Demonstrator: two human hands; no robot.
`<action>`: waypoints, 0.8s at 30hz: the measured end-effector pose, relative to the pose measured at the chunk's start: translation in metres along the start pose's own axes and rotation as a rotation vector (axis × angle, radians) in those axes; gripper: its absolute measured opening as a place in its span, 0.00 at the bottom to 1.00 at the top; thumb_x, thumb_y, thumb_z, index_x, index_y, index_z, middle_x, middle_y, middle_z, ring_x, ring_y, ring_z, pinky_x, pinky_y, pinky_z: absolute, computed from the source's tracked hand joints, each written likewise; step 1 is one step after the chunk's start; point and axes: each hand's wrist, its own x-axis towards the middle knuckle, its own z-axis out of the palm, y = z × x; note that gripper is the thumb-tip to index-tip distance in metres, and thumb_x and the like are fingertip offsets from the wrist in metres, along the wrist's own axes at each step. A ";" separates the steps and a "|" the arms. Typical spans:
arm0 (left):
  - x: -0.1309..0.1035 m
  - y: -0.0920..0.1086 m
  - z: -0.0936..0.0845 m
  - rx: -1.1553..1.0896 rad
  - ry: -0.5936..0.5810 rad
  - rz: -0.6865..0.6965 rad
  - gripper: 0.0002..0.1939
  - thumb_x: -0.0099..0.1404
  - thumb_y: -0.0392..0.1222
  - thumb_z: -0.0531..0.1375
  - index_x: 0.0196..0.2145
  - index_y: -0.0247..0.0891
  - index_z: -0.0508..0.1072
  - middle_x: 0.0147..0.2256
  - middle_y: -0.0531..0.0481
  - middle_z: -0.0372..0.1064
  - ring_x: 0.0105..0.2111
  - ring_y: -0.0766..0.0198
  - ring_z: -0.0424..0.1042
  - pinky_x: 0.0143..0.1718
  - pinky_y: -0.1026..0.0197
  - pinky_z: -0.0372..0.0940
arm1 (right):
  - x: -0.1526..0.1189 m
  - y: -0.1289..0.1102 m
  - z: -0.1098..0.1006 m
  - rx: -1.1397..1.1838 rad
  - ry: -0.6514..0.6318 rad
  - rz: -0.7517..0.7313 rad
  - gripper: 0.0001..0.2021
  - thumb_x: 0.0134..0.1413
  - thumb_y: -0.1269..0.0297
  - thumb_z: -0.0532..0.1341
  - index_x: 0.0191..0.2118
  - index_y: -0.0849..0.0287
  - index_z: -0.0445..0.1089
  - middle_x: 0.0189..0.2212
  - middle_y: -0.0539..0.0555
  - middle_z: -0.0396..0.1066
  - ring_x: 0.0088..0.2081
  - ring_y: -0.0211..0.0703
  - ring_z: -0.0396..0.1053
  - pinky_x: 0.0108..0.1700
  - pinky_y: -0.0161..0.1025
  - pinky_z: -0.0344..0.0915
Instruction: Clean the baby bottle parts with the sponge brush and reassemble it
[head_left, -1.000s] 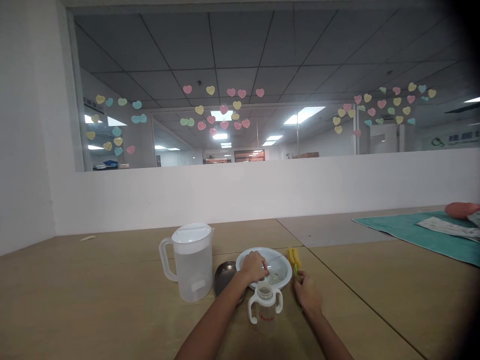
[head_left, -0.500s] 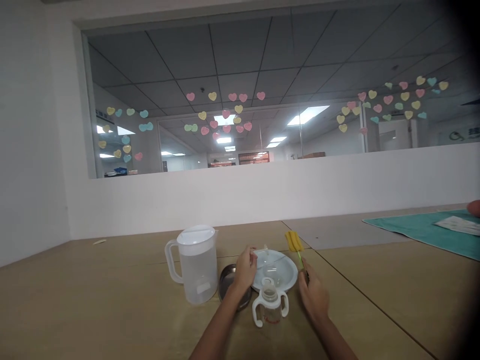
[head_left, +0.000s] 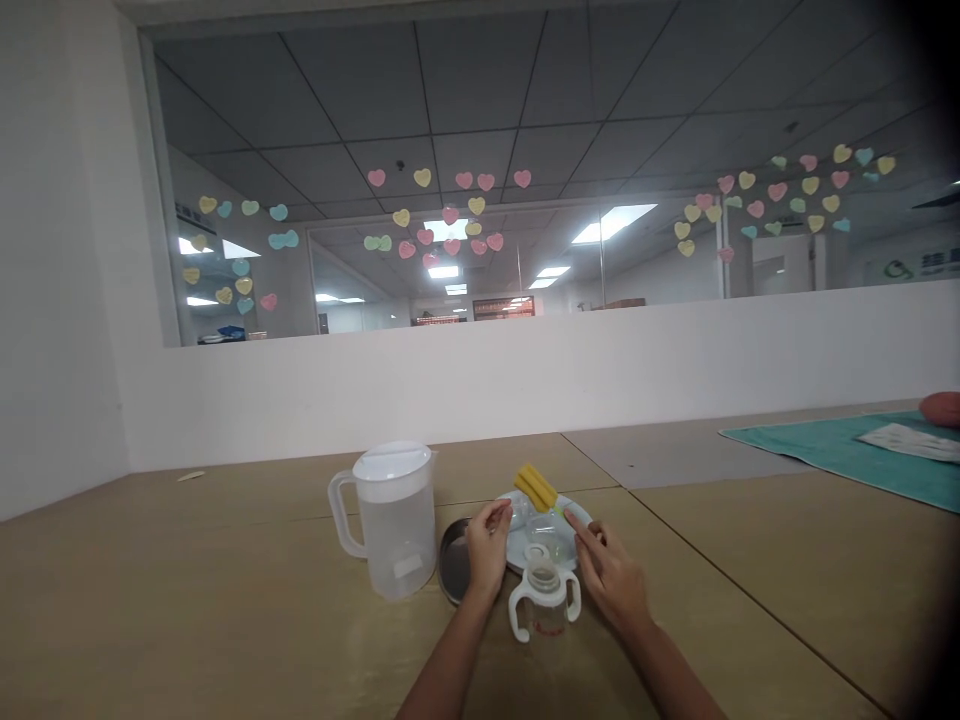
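Note:
My right hand is closed on the thin green handle of a sponge bottle brush, its yellow head tilted up to the left over the white plate. Facing it, my left hand pinches a small clear piece whose kind I cannot make out. A clear baby bottle with two white handles stands upright and uncapped on the table, between my forearms. Another clear part lies on the plate, partly hidden. The shallow metal bowl is partly behind my left hand.
A lidded translucent pitcher stands on the wooden table to the left. At the far right lies a teal cloth with a white cloth on it. A reddish rounded thing shows at the right edge. A white wall backs the table.
My right hand has brought the brush leftward, so its yellow head is now above the plate near my left fingers. My left hand stays close to the same place.

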 end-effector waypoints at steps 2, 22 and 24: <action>-0.001 0.002 -0.001 -0.001 0.006 -0.013 0.14 0.53 0.48 0.62 0.31 0.35 0.77 0.35 0.43 0.76 0.36 0.58 0.73 0.41 0.59 0.66 | -0.001 0.000 -0.001 0.005 0.030 -0.024 0.18 0.61 0.63 0.49 0.52 0.52 0.69 0.33 0.53 0.69 0.32 0.35 0.69 0.30 0.28 0.62; -0.005 -0.007 -0.002 -0.066 -0.054 -0.046 0.20 0.60 0.55 0.55 0.41 0.36 0.69 0.35 0.44 0.76 0.37 0.59 0.74 0.41 0.59 0.65 | -0.003 0.008 -0.001 -0.089 0.120 0.032 0.15 0.59 0.59 0.53 0.41 0.53 0.76 0.30 0.53 0.73 0.31 0.35 0.69 0.34 0.30 0.58; -0.006 -0.006 -0.002 -0.041 -0.082 -0.039 0.21 0.60 0.56 0.55 0.41 0.36 0.70 0.36 0.43 0.76 0.38 0.58 0.74 0.43 0.58 0.64 | -0.003 0.009 0.001 -0.125 0.092 0.043 0.15 0.59 0.60 0.52 0.41 0.54 0.76 0.29 0.53 0.74 0.31 0.36 0.68 0.34 0.31 0.58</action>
